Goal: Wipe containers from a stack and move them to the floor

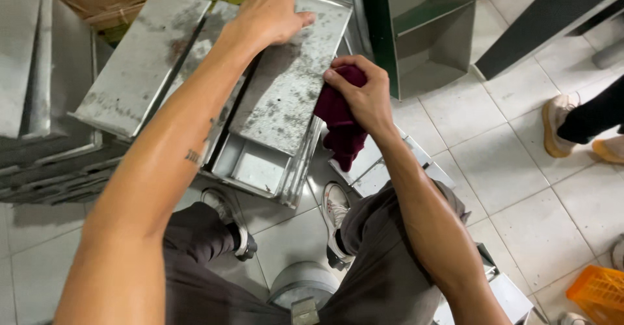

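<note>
Maroon rag (339,120) bunched against the right edge of a stained metal tray (286,84), clenched in the right hand (365,94). Left hand (270,16) spread flat, pressing the tray's far end. Tilted tray atop a stack of trays (130,71).

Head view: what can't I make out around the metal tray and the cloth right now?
- Left hand: fingertips cut off by the top edge; grip on the metal tray unclear.
- Maroon cloth: its top hidden under the right hand.
- Tray's right rim: hidden behind cloth and hand.
- Orange crate: cut off at the corner.
</note>
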